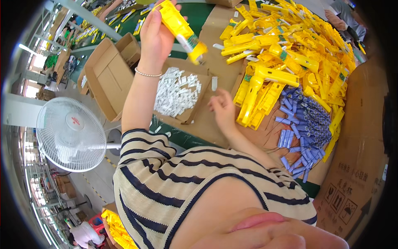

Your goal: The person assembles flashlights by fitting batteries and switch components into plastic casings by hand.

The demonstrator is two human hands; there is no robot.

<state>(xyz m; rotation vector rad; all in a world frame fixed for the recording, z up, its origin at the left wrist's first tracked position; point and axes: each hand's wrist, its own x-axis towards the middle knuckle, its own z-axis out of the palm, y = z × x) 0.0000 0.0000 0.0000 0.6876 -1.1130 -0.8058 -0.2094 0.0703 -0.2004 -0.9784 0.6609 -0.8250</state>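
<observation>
Left hand (157, 38): fingers wrapped around yellow casing (177, 25).
Right hand (224, 111): fingers loosely curled, near white strip (214, 83).
Blue cylinders (306, 120): piled beside yellow casings (290, 50).

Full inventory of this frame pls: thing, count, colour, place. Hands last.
Held casing: one, yellow, in the left hand
Casing pile: many, yellow, upper right
Wired cylinders: many, blue-violet, right, below the pile
Small pieces: many, white, in the tray
Tray: one, brown cardboard, centre
Loose piece: one, white, just beyond the right hand
Open box: one, brown, left of the tray
Large carton: one, brown, right edge
Fan: one, white, left
Other people: at least two, background; distant clutter too small to count
Bracelet: one, pale, left wrist
Striped top: one, beige and dark, on the wearer
Left hand: one, bare, upper centre-left
Right hand: one, bare, centre, nothing visibly held
</observation>
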